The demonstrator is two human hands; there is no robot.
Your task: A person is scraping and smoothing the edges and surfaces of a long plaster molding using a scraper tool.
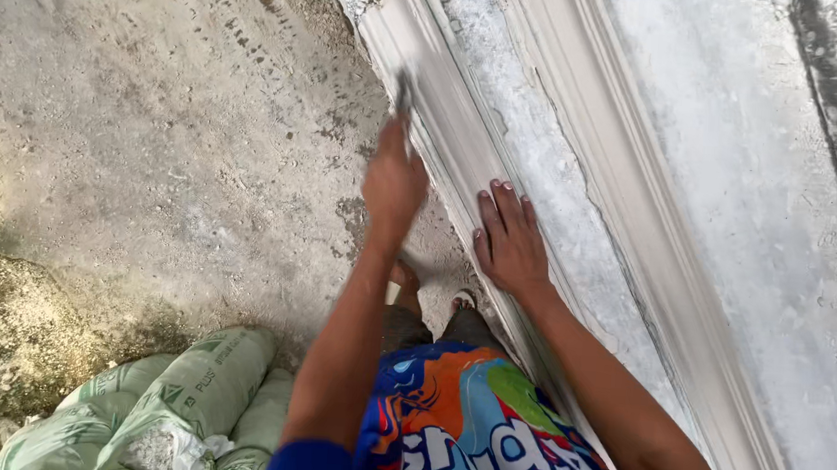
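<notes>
Plaster-white moulding [463, 141] runs as a long strip from the far top edge of the white slab [731, 186] down toward the person. Left hand [395, 180] is clenched round a small tool [405, 94] (blurred, perhaps a brush) pointing along that axis; right hand [512, 243] lies flat and spread on the moulding, just beside it.

A building site (outdoors): dirt ground [154, 132], cement sacks [185, 405], fresh plaster moulding [463, 141]
</notes>
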